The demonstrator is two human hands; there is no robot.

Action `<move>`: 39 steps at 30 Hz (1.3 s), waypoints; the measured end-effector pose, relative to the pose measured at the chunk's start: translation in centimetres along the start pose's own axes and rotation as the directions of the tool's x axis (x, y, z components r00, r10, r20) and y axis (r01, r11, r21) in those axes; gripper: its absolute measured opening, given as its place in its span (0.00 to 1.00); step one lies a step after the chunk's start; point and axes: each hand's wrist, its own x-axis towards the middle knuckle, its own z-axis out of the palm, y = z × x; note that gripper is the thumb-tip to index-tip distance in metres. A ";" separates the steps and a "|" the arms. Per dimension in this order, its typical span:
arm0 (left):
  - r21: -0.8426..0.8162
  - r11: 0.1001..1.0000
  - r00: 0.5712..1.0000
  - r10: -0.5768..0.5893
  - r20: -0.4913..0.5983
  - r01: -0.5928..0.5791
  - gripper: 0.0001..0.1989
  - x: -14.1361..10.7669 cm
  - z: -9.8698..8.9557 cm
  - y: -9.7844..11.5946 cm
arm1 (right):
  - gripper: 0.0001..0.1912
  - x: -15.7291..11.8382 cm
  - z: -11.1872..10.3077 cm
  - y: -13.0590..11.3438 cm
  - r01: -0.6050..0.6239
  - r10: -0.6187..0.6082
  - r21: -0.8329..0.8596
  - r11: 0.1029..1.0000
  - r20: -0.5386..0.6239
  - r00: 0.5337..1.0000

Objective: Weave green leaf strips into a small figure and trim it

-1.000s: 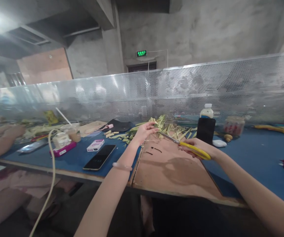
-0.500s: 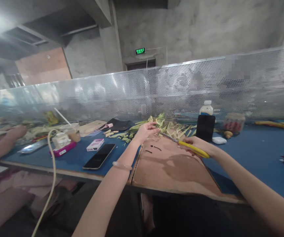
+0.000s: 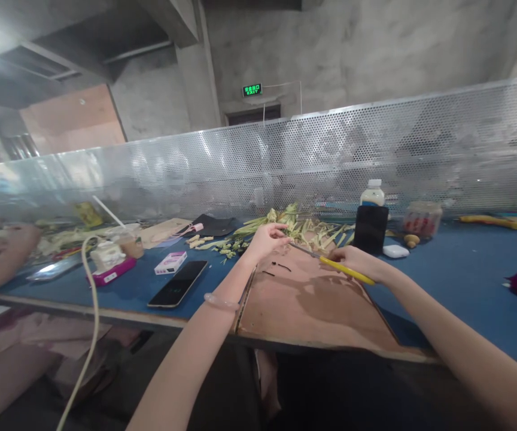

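My right hand (image 3: 348,260) is wrapped round a yellow-handled tool (image 3: 350,273) with a slim metal end; whether this is scissors or pliers I cannot make out. Its metal end points left, to the fingertips of my left hand (image 3: 269,240). Those fingers are bent and drawn together, and whatever lies between them is too small to name. Both hands are above a brown board (image 3: 303,305) on the table. Behind them spreads a heap of pale green dried leaves or husks (image 3: 292,218). Short dark bits (image 3: 282,266) lie on the board below my left hand.
Left of the board lie a dark phone (image 3: 178,284), a small white-and-pink box (image 3: 170,263) and a purple tissue pack (image 3: 110,272). To the right stand a black upright device (image 3: 370,229), a bottle (image 3: 373,194), a white case (image 3: 395,251) and a jar (image 3: 422,219). Another person's arm (image 3: 5,254) is far left.
The whole view has shifted slightly. My hands and the yellow-handled tool keep nearly the same pose over the board.
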 end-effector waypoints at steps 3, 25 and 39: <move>0.022 1.000 1.000 0.009 -0.013 -0.009 0.25 0.1 0.1 -0.2 | 0.20 -0.1 0.0 -0.3 -0.007 0.005 -0.052 0.999 -0.032 0.999; 0.075 0.997 0.999 -0.026 0.040 0.023 0.24 -0.2 0.8 -0.1 | 0.22 0.7 0.3 0.6 0.021 -0.023 -0.040 0.999 -0.041 0.999; -0.032 0.997 0.992 -0.064 0.106 0.068 0.25 -0.4 0.5 0.0 | 0.21 0.6 0.6 0.7 0.083 -0.086 -0.042 0.996 -0.078 0.993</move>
